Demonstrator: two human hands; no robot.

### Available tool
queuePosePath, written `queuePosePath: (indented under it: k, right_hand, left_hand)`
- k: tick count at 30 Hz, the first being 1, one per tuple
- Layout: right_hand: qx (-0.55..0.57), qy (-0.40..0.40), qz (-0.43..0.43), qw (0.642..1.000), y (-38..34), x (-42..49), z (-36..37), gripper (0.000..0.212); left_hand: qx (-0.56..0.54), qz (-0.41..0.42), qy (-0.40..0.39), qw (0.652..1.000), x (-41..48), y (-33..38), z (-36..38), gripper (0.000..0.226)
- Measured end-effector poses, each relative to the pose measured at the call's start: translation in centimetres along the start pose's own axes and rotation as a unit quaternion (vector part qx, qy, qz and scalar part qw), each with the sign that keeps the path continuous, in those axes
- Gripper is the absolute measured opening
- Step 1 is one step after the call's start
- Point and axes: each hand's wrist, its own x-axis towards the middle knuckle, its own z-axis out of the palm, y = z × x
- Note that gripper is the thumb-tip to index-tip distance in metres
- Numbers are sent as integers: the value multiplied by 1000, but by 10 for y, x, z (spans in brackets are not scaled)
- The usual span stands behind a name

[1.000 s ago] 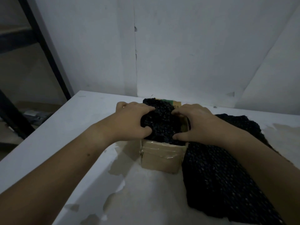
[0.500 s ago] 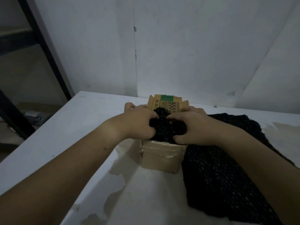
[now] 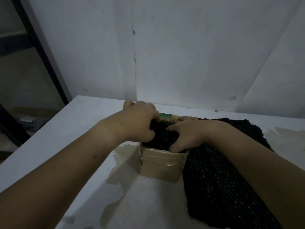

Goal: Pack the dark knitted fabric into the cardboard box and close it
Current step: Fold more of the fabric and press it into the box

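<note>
Mid-stuffing: left hand (image 3: pixel 137 123) and right hand (image 3: pixel 189 135) grip fabric (image 3: pixel 212 176) bunched in the box (image 3: pixel 160 164), the rest draped on the table (image 3: pixel 66 146) to its right; next, feed that in before closing the flaps.

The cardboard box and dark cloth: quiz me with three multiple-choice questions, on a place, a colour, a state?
1. Most of the dark knitted fabric lies: A. right of the cardboard box B. on the floor C. left of it
2. The patch on the box's far flap is: A. red B. green C. yellow
3. The box is: A. taped shut B. open C. upside down
1 A, it spreads over the table beside the box; 2 B, the green patch shows between the hands; 3 B, left hand and right hand grip fabric in its open top.
</note>
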Motion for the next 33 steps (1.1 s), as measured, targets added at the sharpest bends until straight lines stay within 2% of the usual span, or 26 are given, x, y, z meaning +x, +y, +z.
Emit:
queuePosePath:
  k: [2, 6, 9, 11, 17, 19, 22, 26, 30, 33]
  right_hand:
    - [9, 21, -29, 999, 4, -3, 0, 80]
    - [58, 148, -90, 983, 7, -15, -13, 64]
    - [28, 181, -120, 976, -1, -11, -12, 60]
    - [20, 159, -135, 978, -9, -5, -7, 58]
    - [24, 7, -65, 998, -21, 9, -10, 68]
    - [32, -35, -56, 997, -23, 14, -14, 69]
    - [74, -72, -73, 992, -18, 16, -18, 67]
    - [213, -11, -121, 970, -10, 11, -16, 53]
    - [119, 14, -96, 988, -19, 12, -10, 64]
    - [56, 39, -41, 997, -34, 17, -8, 70]
  left_hand:
    - [-31, -22, -8, 999, -6, -7, -4, 33]
    - [-103, -60, -89, 989, -7, -16, 1, 34]
    - [-138, -69, -114, 981, -1, -12, 2, 33]
    - [-133, -70, -110, 982, 3, -10, 2, 31]
    - [-146, -79, -88, 982, 3, -14, 6, 21]
    - [-203, -82, -105, 970, 1, -18, 5, 17]
    - [-292, -91, -122, 944, -5, -21, 5, 25]
    - [-296, -78, -60, 950, -8, -28, 17, 23]
    - [-365, -85, -15, 927, -13, -29, 23, 21]
    - [-380, -95, 14, 920, -15, -28, 28, 17]
